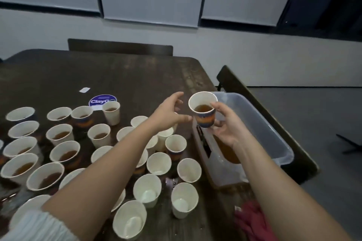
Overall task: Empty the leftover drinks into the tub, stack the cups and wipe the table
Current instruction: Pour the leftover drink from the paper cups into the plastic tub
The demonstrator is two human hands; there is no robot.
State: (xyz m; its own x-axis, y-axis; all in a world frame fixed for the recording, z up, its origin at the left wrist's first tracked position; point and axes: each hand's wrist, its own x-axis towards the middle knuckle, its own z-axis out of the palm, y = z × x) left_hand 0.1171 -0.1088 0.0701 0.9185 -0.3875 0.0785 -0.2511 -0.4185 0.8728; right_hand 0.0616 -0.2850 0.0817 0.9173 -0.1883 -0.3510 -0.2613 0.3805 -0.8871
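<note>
Head view: our right hand (227,125) grips a cup (203,110) of brown drink beside the tub (274,133) at the tabletop's (137,76) right edge; our left hand (168,113) hangs open, empty.

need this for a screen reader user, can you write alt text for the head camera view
A person's right hand holds a paper cup of brown drink above a clear plastic tub at the right edge of a dark table, the left hand open beside it. Many more paper cups, some holding drink and some empty, crowd the table, and a red cloth lies near the front.
</note>
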